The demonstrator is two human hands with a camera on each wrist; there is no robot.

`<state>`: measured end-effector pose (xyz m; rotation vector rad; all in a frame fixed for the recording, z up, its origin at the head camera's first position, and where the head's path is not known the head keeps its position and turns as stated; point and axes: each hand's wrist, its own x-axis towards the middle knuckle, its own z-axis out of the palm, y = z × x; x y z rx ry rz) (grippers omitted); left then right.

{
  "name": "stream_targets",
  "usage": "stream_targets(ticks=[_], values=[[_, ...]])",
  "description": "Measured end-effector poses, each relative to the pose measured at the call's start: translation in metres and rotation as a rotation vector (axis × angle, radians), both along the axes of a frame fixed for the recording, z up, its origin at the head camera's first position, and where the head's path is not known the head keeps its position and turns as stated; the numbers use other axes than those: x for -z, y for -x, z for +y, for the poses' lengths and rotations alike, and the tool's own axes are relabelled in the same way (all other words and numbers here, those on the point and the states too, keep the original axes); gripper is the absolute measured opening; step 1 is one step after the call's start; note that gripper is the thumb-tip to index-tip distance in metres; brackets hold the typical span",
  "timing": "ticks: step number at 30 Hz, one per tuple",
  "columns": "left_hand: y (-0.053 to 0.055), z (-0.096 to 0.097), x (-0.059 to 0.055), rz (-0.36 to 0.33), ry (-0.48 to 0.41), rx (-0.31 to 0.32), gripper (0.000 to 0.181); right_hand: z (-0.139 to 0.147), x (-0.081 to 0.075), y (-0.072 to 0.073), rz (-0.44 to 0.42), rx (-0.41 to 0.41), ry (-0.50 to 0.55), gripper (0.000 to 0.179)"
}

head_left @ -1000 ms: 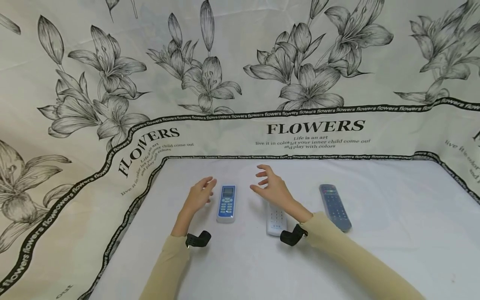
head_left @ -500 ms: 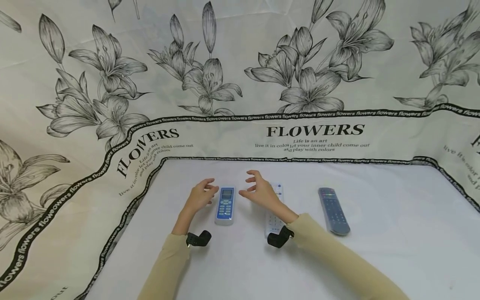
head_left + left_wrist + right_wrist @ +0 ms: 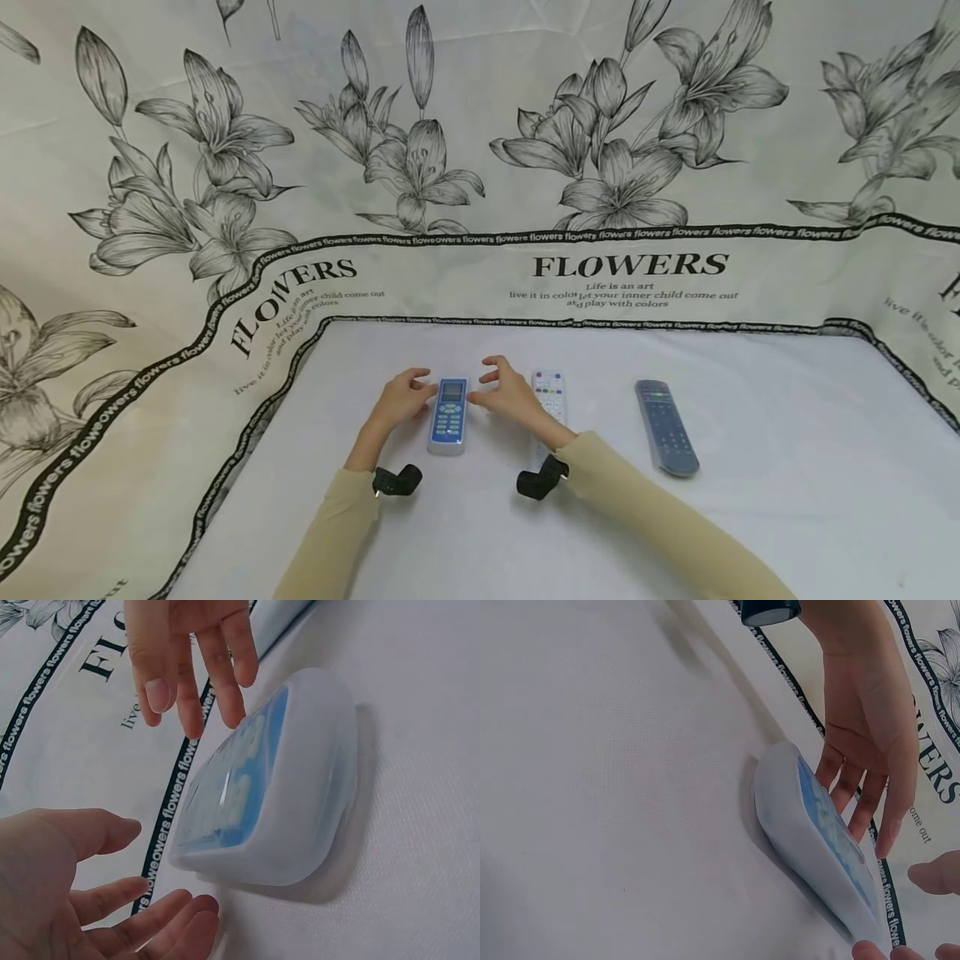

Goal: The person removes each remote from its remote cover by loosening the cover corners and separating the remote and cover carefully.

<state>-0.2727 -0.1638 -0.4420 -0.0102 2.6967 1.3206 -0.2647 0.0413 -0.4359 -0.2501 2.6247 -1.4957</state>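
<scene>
A blue-faced remote control (image 3: 448, 417) with a pale casing lies face up on the white table, between both hands. My left hand (image 3: 399, 400) is at its left side, fingers loosely bent; in the left wrist view, thumb and fingers stand apart around the near corner of the remote (image 3: 300, 772). To its right, my right hand (image 3: 512, 395) hovers with the thumb near the remote's edge and the fingers spread. Whether any fingertip touches it I cannot tell. Under the right wrist a white remote control (image 3: 551, 390) is partly hidden.
A dark grey remote control (image 3: 667, 429) lies farther right on the white tabletop (image 3: 810, 467). Behind and to the left hangs a cloth (image 3: 465, 275) printed with flowers and lettering. Each wrist wears a black camera (image 3: 542, 478).
My right hand has moved left, off the white remote toward the blue one, uncovering more of the white one's top. The left hand has shifted only slightly. The remotes stay in place.
</scene>
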Motion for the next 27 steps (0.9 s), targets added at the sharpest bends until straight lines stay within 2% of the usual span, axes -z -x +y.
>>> stream_targets(ticks=[7, 27], values=[[0.0, 0.002, 0.002, -0.038, -0.008, 0.019, 0.05, -0.007, 0.004, -0.001, -0.069, -0.004, 0.01, 0.067], [-0.004, 0.005, 0.009, -0.055, -0.013, 0.03, 0.053, -0.014, 0.012, -0.003, -0.089, -0.038, 0.038, 0.067]])
